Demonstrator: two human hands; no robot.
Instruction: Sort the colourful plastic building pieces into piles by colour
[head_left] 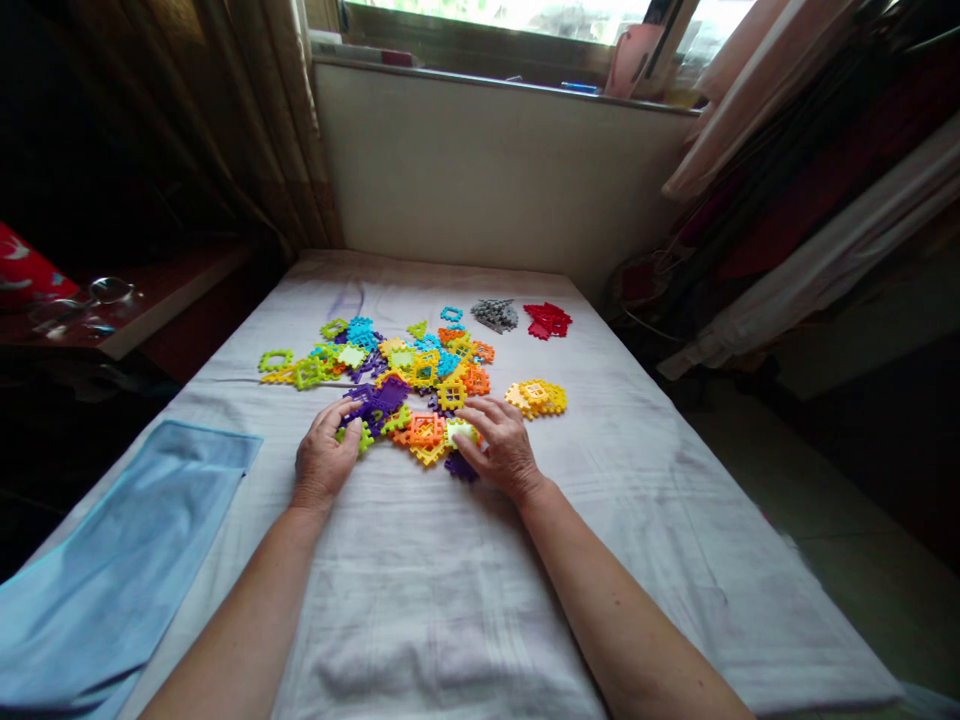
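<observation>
A loose heap of flat, notched plastic building pieces (pixel 426 372) in lime, purple, orange, yellow and blue lies mid-table. My left hand (pixel 328 455) rests at its near left edge, thumb and fingers apart, touching purple pieces (pixel 390 393) and a lime piece (pixel 366 437). Over the near right edge, my right hand (pixel 501 445) has its fingers spread. Under its fingertips are a pale green piece (pixel 459 432) and a dark purple piece (pixel 460 467). Between the hands lie orange pieces (pixel 426 429). Neither hand has a piece lifted off the table.
Separate piles of yellow pieces (pixel 537 398), grey pieces (pixel 495 315) and red pieces (pixel 547 320) lie right of the heap. A blue cloth (pixel 135 550) covers the table's left side. Glasses (pixel 111 291) rest on a side surface. Clothes (pixel 810 230) hang at right.
</observation>
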